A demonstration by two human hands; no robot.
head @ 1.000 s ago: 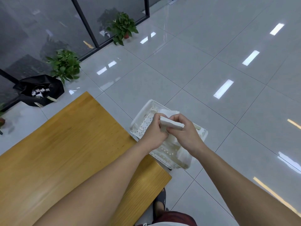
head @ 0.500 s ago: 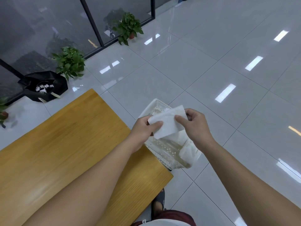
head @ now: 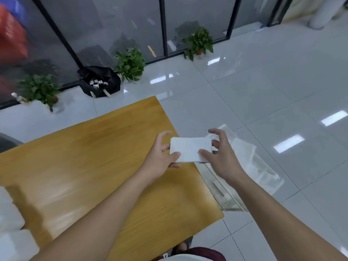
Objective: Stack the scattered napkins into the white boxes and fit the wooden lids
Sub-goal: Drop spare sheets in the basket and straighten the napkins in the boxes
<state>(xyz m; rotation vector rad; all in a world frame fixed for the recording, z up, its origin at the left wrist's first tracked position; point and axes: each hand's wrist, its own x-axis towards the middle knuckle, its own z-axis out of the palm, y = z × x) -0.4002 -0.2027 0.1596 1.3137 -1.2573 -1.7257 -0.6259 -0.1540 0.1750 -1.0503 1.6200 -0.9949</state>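
A folded white napkin (head: 190, 148) is held flat between both hands above the right edge of the wooden table (head: 84, 162). My left hand (head: 160, 157) pinches its left end with thumb on top. My right hand (head: 220, 153) pinches its right end, the other fingers spread. White blurred shapes (head: 11, 223), perhaps boxes or napkin stacks, sit at the table's near left corner. A white perforated basket (head: 254, 176) holding more napkins stands on the floor just right of the table.
Three potted plants (head: 130, 63) and a black bag (head: 99, 81) line the glass wall beyond the table. Glossy tiled floor spreads to the right. A shoe and dark red clothing show at the bottom edge.
The view has swung left and both hands have carried the napkin from above the basket to the table's right edge. The napkin now lies flat between both hands.
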